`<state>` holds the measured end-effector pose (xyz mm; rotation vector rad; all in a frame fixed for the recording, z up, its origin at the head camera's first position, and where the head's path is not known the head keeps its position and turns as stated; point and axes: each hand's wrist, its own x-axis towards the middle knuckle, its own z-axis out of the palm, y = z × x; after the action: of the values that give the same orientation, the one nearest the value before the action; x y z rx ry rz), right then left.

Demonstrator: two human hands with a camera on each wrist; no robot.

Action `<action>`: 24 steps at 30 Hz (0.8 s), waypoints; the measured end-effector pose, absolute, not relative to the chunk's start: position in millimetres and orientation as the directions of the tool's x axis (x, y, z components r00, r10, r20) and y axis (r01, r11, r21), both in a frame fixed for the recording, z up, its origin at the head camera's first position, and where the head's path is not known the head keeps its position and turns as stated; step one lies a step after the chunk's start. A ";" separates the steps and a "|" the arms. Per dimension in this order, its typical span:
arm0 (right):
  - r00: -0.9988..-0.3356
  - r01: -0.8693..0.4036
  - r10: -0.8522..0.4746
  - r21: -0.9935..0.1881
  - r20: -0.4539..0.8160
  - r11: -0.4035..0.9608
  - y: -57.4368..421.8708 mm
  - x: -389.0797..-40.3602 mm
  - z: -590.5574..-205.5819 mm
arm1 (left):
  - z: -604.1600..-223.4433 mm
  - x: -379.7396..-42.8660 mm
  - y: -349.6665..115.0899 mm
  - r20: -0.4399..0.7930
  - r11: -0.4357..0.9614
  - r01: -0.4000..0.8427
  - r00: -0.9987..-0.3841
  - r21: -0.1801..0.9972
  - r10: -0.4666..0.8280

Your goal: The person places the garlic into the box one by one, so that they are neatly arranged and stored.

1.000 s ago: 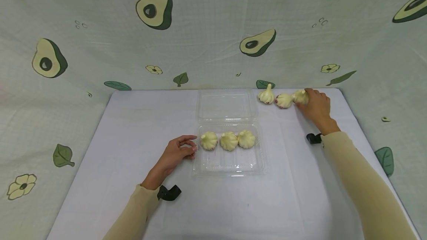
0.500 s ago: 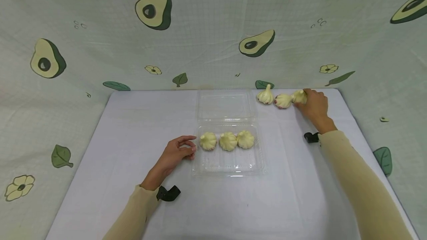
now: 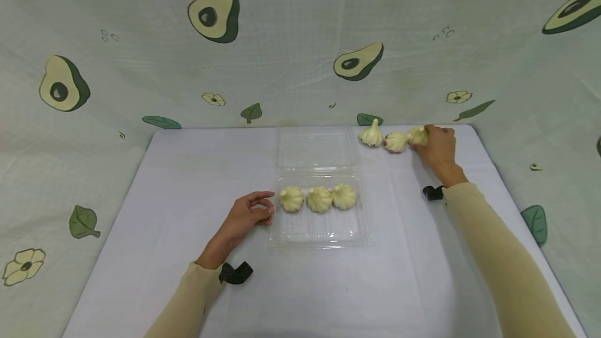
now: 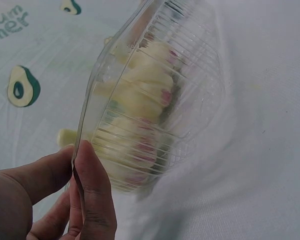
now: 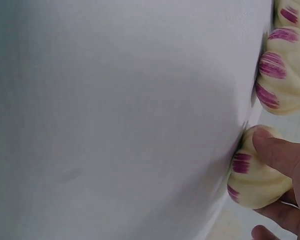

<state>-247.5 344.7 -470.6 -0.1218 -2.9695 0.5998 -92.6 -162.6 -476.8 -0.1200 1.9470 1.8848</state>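
My left hand (image 3: 244,215) pinches the left rim of a clear plastic clamshell container (image 3: 324,231) between thumb and fingers, as the left wrist view shows. Three garlic bulbs (image 3: 320,200) sit in a row inside it. At the far right of the table, my right hand (image 3: 439,147) grips a garlic bulb (image 5: 255,175) with thumb on one side and fingers on the other. Close to its left lie a second garlic bulb (image 3: 396,142) with purple streaks and a third garlic bulb (image 3: 371,134), stem up.
The container's lid (image 3: 316,149) lies folded back toward the rear edge of the white-covered table (image 3: 206,166). Behind and beside the table hangs a cloth (image 3: 291,40) printed with avocados. A black wrist camera (image 3: 237,273) is strapped below the left hand.
The whole scene shifts slightly left in the head view. Both hands keep their places, the left at the container's rim and the right on the far garlic bulb.
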 end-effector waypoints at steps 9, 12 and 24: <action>-0.992 0.059 0.098 -0.386 0.081 0.921 351.2 -229.7 -467.5 | -476.2 -90.9 -161.7 -0.358 0.075 -0.350 -0.907 0.934 0.220; -0.989 0.053 0.104 -0.400 0.106 0.915 350.6 -217.6 -464.0 | -476.4 -89.0 -162.3 -0.359 0.083 -0.349 -0.906 0.933 0.225; -0.971 -0.069 0.037 -0.427 0.235 0.902 325.2 -168.9 -431.3 | -474.2 -90.6 -162.3 -0.351 0.076 -0.343 -0.908 0.936 0.227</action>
<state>-168.9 325.2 -431.3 0.0237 -2.8292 0.6474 -90.6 -162.3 -474.2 -0.1142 1.9544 1.8859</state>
